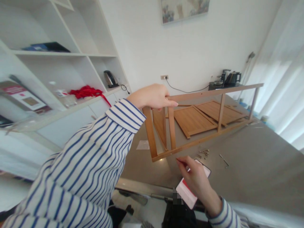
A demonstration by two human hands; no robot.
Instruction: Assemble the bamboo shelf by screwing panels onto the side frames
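Observation:
My left hand (155, 96) is closed over the near top corner of a wooden frame (185, 146), which stands on its long edge on the table. With thumb and fingertips pressed together, my right hand (193, 172) is just in front of the frame's lower rail; whatever the pinch holds is too small to make out. Under the right hand lies a phone (187, 193) with a lit screen, at the table's front edge. Several metal screws (204, 153) sit beside the frame, and a thin metal tool (224, 160) lies farther right.
Wooden slatted panels (193, 118) lie behind the frame on the grey table (256, 177). A small clear plastic bag (142, 145) is left of it. White shelves (78, 72) hold a kettle (109, 78) and red cloth (86, 91). Coffee gear and a black kettle (233, 78) stand at the back right.

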